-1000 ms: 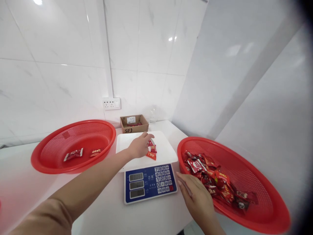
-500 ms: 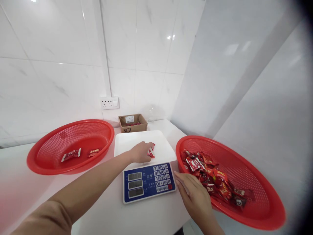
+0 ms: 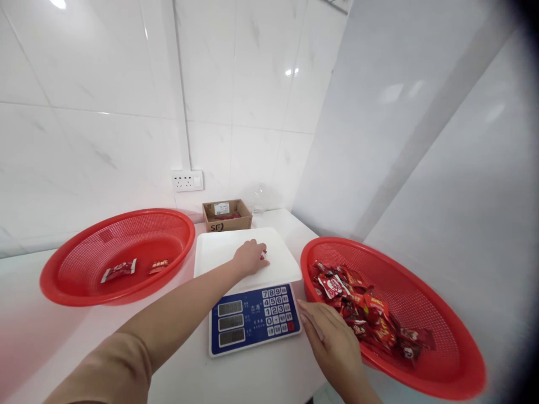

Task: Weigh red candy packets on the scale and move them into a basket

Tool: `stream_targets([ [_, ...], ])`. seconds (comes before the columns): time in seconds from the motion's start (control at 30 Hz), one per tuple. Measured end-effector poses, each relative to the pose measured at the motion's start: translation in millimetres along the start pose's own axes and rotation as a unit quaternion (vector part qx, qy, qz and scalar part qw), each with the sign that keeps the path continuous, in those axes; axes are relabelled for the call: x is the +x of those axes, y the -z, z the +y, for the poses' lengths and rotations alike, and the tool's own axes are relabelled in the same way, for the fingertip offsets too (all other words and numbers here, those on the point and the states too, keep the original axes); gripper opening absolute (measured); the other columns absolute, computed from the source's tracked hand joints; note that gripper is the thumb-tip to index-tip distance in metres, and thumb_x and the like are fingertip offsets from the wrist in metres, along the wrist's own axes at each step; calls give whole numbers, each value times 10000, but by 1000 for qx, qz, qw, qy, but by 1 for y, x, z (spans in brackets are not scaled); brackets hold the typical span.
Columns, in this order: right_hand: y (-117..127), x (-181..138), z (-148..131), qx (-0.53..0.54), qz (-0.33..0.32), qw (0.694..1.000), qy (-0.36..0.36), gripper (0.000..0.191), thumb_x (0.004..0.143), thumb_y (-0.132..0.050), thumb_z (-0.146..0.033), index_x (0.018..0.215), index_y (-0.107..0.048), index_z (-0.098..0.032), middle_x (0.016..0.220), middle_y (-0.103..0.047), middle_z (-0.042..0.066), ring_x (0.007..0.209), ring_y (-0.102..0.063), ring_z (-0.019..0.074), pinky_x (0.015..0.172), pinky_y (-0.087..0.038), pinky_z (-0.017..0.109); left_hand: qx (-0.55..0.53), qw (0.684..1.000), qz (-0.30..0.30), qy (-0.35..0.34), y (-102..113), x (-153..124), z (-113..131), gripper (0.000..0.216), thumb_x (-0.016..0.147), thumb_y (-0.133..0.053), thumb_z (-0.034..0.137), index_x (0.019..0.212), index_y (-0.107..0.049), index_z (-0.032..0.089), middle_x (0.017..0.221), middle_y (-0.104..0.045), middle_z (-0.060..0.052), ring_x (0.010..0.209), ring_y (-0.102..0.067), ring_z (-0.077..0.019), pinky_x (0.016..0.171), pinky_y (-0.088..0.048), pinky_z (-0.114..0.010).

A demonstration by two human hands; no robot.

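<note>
My left hand [image 3: 250,257] rests on the white pan of the weighing scale [image 3: 219,252], its fingers closed over small red snack packets [image 3: 264,256] that barely show beyond them. My right hand [image 3: 331,341] lies flat and open on the counter between the scale's blue keypad [image 3: 255,319] and the right red basket [image 3: 438,359], holding nothing. That basket holds several red snack packets [image 3: 362,311].
A left red basket [image 3: 63,275] holds two packets [image 3: 120,269]. A small cardboard box [image 3: 227,216] stands behind the scale against the tiled wall, below a wall socket [image 3: 187,180]. The counter's front edge runs near my right wrist.
My left hand has gathered the packets that lay spread on the scale pan and closed over them. My right hand has stayed in place.
</note>
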State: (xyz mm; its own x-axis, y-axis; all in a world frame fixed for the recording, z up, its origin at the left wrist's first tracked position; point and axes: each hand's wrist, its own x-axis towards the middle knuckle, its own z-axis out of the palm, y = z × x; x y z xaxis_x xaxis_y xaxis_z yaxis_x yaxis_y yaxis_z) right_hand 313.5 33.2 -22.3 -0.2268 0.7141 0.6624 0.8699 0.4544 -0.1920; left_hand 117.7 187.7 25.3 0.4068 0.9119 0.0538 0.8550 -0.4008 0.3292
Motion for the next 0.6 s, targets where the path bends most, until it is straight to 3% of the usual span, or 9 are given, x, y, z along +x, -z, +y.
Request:
stream_targets([
  [0.13,2,0,-1,7,-7,1000,4,254,901,-418,-257,1016,-637,-199,907,-697,50,855,-634,180,740,-522,313,20,1000,7,7,-4,-1,1,302,872,-533,326,1128,-545,167,1155,-566,-80,983,-576,-201,827,-490,-418],
  [0.23,2,0,-1,10,-7,1000,3,254,897,-425,-258,1017,-640,-199,903,-697,50,856,-635,179,737,-520,307,18,999,22,17,6,-5,-5,307,870,-536,327,1130,-541,164,1137,-572,-77,964,-583,-196,812,-497,-410],
  [0.4,-1,-1,2,7,8,1000,11,259,895,-430,-283,1008,-649,-203,898,-700,44,857,-637,177,737,-520,299,-14,995,74,58,43,-26,-28,261,848,-550,275,1087,-539,169,1036,-598,-63,821,-607,-159,691,-519,-319],
  [0.5,-2,-2,4,6,9,1000,10,271,899,-421,-308,1007,-650,-212,906,-700,46,860,-639,179,733,-522,300,-40,988,109,97,68,-48,-49,251,795,-537,188,1046,-526,206,995,-610,-48,696,-614,-130,546,-496,-226],
  [0.6,-2,-3,5,5,-1,1000,2,288,903,-406,-332,1016,-649,-226,919,-699,48,872,-641,188,738,-522,313,-59,977,143,145,91,-76,-74,246,790,-503,210,1035,-515,231,989,-618,-32,651,-612,-120,494,-481,-199],
])
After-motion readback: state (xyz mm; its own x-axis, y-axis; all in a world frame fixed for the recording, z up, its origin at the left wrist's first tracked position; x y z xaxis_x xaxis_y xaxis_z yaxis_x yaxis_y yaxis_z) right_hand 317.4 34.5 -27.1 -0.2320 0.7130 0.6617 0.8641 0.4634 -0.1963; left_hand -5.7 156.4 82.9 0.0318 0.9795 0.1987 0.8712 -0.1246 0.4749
